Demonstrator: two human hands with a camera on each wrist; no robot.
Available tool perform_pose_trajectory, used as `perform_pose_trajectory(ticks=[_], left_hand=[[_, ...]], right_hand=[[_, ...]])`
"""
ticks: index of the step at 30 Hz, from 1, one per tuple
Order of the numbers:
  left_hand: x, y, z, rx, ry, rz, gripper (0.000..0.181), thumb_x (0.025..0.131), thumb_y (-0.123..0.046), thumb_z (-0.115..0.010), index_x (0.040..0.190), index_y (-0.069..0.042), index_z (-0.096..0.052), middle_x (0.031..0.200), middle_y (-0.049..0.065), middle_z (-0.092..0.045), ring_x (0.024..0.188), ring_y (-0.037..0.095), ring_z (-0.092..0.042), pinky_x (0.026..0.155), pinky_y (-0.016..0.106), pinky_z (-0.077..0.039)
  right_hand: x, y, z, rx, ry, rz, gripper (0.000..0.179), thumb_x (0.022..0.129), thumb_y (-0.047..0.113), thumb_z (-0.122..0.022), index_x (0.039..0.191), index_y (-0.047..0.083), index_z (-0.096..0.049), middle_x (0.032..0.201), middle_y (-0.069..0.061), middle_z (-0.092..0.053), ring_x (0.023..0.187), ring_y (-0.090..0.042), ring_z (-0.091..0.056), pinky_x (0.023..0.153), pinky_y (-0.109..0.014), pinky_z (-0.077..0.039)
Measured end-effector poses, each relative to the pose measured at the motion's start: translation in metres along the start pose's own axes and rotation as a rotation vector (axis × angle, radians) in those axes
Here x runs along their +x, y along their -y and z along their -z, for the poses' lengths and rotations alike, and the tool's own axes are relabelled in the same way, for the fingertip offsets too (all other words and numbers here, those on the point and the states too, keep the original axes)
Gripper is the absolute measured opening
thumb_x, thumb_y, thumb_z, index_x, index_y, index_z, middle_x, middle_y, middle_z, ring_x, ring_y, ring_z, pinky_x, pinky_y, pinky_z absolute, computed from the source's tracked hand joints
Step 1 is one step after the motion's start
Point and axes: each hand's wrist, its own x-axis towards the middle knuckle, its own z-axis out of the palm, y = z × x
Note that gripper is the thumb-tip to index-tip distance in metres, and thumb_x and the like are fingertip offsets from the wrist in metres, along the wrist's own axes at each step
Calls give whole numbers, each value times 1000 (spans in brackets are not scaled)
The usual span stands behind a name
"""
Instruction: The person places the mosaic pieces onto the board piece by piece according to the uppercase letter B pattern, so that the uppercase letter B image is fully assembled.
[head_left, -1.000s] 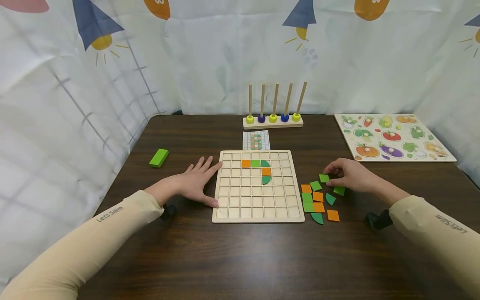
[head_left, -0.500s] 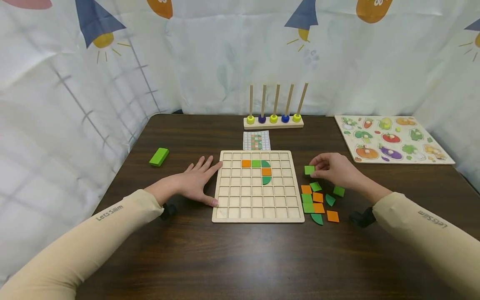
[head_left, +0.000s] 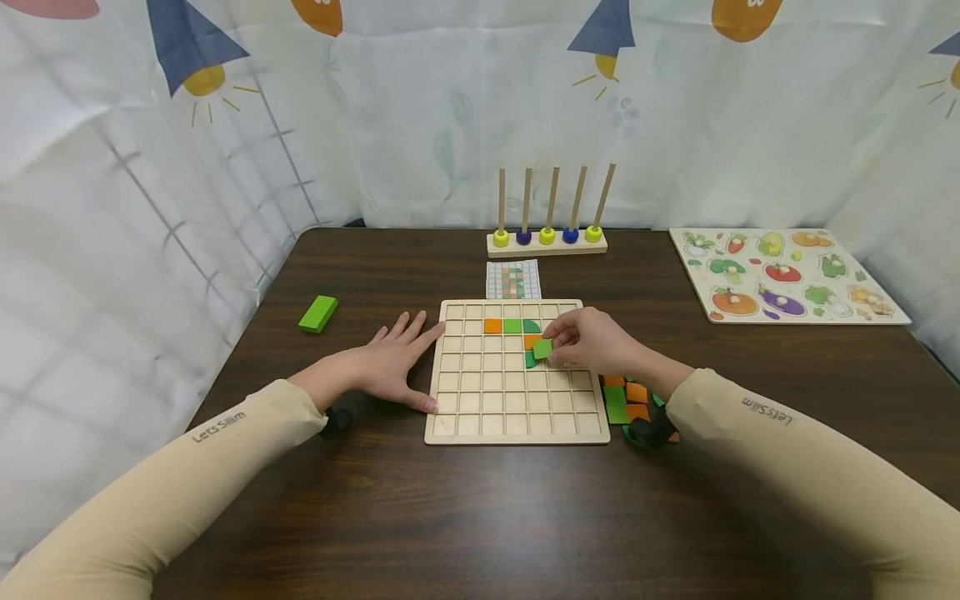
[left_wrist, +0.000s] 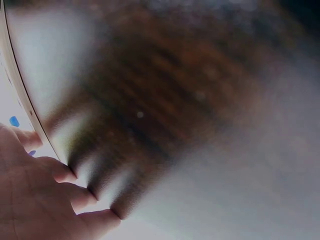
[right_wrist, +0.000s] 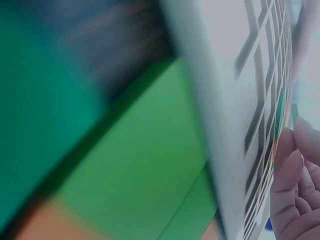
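Note:
Between the thumb and fingertips of my right hand is a light green square tile, held over the wooden grid board. Under it, an orange tile and a dark green quarter-circle tile are partly covered. Higher on the board lie an orange square, a green square and another quarter-circle tile in a row. My left hand rests with spread fingers at the board's left edge, its thumb touching the lower left corner. In the left wrist view the fingers reach past the board's rim.
Loose green and orange tiles lie right of the board, partly hidden by my right wrist. Behind the board are a pattern card and a peg stand. A vegetable puzzle lies far right, a green block left.
My right hand has picked up the green square tile from the loose pile and carried it left over the board. My left hand has stayed at the board's edge.

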Motion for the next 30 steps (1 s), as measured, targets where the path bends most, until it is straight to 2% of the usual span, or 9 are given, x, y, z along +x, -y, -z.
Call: perform_pose_trajectory(ticks=[7, 17, 30], left_hand=[[1, 2, -1, -4, 3, -1, 126, 80, -68, -75, 166, -14, 0, 171, 24, 11, 156, 50, 11, 120, 73, -5], [0, -1, 1, -5, 13, 11, 127, 80, -68, -76, 166, -14, 0, 171, 24, 11, 156, 49, 11, 121, 72, -5], [1, -1, 1, -10, 14, 5, 126, 81, -67, -75, 166, -14, 0, 170, 25, 11, 156, 50, 11, 121, 73, -5]], right_hand=[[11, 17, -16, -34, 24, 38, 23, 90, 10, -78, 112, 2, -74, 98, -8, -73, 89, -16, -67, 82, -32, -57], [16, 27, -25, -122, 41, 40, 19, 87, 13, -83, 102, 3, -76, 85, -5, -68, 78, -15, -58, 74, -27, -48], [18, 31, -29, -196, 33, 62, 24, 86, 15, -83, 107, 4, -76, 85, -4, -68, 75, -14, -56, 71, -27, -46]])
